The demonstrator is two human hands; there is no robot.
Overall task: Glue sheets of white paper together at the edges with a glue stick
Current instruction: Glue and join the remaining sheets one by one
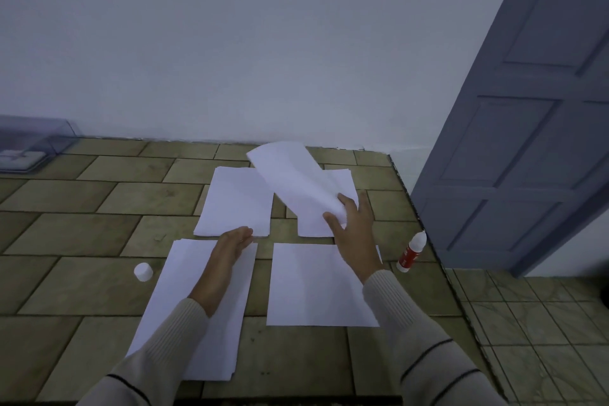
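Note:
Several white paper stacks lie on a tiled table: a far left stack (235, 201), a far right stack (313, 224), a near left stack (184, 313) and a near right sheet (313, 287). My right hand (352, 227) pinches a curled white sheet (290, 175), lifted and tilted over the far right stack. My left hand (235, 241) rests flat, fingers together, on the top edge of the near left stack. A red and white glue stick (411, 252) stands uncapped by the right table edge. Its white cap (143, 272) sits left of the near left stack.
A clear plastic box (29, 148) stands at the far left against the white wall. The table's right edge (425, 227) drops to a tiled floor (540, 333). A grey-blue panelled door (527, 128) stands to the right.

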